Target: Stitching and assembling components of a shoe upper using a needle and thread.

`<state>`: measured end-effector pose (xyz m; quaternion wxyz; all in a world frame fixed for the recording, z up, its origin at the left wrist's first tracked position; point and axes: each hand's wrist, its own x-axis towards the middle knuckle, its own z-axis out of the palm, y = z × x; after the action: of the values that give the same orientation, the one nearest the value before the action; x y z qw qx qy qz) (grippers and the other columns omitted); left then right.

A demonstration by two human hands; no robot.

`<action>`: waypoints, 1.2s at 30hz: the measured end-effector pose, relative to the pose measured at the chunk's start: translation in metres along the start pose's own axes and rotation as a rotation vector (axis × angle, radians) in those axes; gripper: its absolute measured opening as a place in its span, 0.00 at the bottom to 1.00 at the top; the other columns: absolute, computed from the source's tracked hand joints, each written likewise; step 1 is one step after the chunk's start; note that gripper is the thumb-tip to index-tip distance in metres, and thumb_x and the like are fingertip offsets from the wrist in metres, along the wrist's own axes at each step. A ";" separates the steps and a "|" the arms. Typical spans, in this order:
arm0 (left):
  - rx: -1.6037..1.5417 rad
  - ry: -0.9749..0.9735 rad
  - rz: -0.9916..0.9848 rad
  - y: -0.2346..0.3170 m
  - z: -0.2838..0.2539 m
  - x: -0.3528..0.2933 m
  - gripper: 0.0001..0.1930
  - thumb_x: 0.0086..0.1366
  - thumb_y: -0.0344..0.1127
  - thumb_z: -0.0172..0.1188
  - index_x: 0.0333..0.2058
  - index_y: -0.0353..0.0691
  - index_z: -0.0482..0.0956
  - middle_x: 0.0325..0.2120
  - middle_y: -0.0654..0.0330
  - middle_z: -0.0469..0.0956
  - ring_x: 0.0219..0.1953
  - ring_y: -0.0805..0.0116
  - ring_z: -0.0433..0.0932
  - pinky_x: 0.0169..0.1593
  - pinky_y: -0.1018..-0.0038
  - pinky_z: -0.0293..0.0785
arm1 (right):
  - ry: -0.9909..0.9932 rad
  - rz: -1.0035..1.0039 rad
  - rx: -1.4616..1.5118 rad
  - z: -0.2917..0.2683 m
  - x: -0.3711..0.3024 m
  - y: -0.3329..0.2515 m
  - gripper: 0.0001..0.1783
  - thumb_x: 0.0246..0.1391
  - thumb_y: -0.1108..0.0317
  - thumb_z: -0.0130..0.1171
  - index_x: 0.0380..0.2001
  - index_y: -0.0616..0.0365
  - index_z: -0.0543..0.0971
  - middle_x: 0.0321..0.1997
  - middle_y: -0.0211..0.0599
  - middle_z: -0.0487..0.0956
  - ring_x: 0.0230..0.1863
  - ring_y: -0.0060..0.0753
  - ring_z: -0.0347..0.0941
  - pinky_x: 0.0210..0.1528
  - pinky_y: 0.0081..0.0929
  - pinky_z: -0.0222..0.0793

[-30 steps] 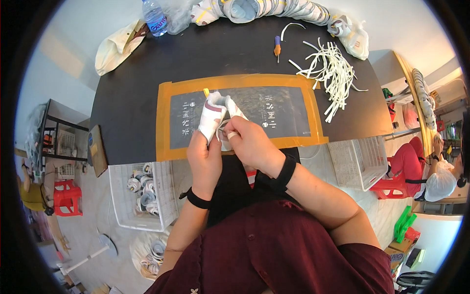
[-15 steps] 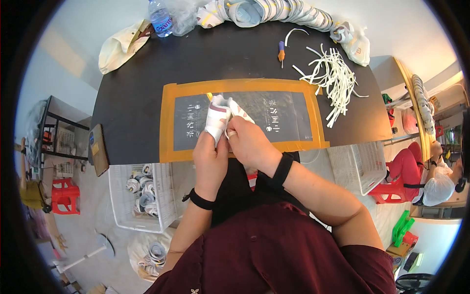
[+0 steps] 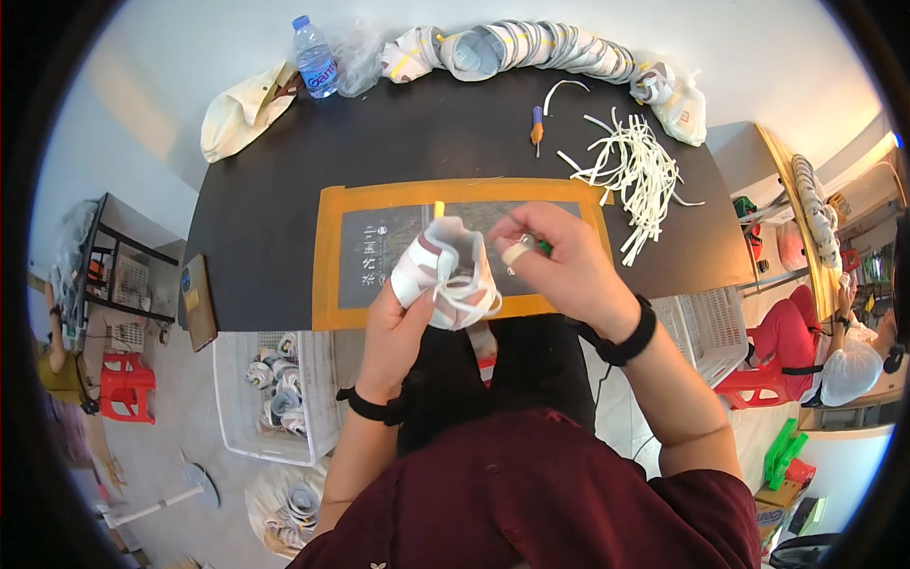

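The right hand [image 3: 569, 261] is blurred, fingers curled; I can't tell whether they grip the small green thing [image 3: 545, 247] there. The left hand [image 3: 393, 332] pinches a laced shoe [image 3: 445, 270] by its left side. The left crate [image 3: 323, 398] contains more shoes [image 3: 282, 379].

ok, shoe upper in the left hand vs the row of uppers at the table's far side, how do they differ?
The shoe upper is a single piece gripped in the left hand; the row of uppers is many nested together, lying on the table.
The shoe upper shows white lace loops; I can't make out any on the row of uppers.
Both are whitish with yellow accents.
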<state>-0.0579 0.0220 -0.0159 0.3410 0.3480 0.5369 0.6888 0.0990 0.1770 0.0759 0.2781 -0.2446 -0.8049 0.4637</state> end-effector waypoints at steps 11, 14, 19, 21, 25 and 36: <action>-0.187 -0.011 -0.085 -0.004 0.002 -0.007 0.17 0.67 0.25 0.55 0.54 0.33 0.70 0.49 0.60 0.76 0.51 0.73 0.74 0.57 0.71 0.69 | -0.501 0.277 0.196 0.035 0.009 0.044 0.10 0.50 0.69 0.60 0.36 0.61 0.81 0.30 0.38 0.81 0.32 0.31 0.77 0.39 0.29 0.72; -0.143 0.004 -0.117 -0.003 0.002 -0.003 0.17 0.67 0.25 0.56 0.53 0.35 0.69 0.48 0.60 0.76 0.50 0.73 0.74 0.56 0.72 0.70 | -0.480 0.306 0.220 0.041 0.010 0.049 0.11 0.50 0.68 0.61 0.36 0.63 0.81 0.31 0.39 0.82 0.34 0.30 0.78 0.40 0.29 0.73; -0.131 0.028 -0.140 -0.001 0.005 -0.001 0.16 0.67 0.25 0.57 0.53 0.35 0.71 0.47 0.60 0.77 0.50 0.74 0.74 0.55 0.73 0.70 | -0.486 0.273 0.217 0.045 0.012 0.058 0.12 0.50 0.69 0.61 0.37 0.64 0.81 0.35 0.43 0.82 0.39 0.33 0.78 0.43 0.31 0.72; -0.107 0.033 -0.150 0.000 0.006 -0.001 0.16 0.67 0.25 0.57 0.53 0.35 0.71 0.47 0.60 0.77 0.50 0.74 0.74 0.55 0.73 0.70 | -0.483 0.248 0.243 0.044 0.011 0.061 0.12 0.50 0.69 0.61 0.37 0.64 0.81 0.36 0.44 0.81 0.39 0.34 0.78 0.43 0.31 0.72; -0.047 0.030 -0.151 -0.004 0.004 -0.002 0.18 0.66 0.25 0.58 0.54 0.34 0.71 0.48 0.60 0.77 0.50 0.73 0.75 0.56 0.73 0.70 | -0.445 0.101 0.165 0.045 0.010 0.058 0.12 0.48 0.69 0.59 0.36 0.64 0.79 0.35 0.48 0.80 0.38 0.41 0.78 0.42 0.34 0.72; -0.277 -0.025 -0.222 0.003 -0.009 -0.007 0.19 0.66 0.28 0.61 0.55 0.33 0.72 0.49 0.59 0.77 0.51 0.71 0.76 0.57 0.71 0.70 | -0.184 0.049 -0.184 0.041 0.009 0.041 0.08 0.46 0.68 0.59 0.29 0.61 0.77 0.35 0.49 0.77 0.37 0.52 0.76 0.40 0.40 0.72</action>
<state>-0.0619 0.0107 -0.0158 0.4664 0.2449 0.4676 0.7099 0.0701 0.1767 0.0243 0.1680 -0.2450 -0.8600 0.4150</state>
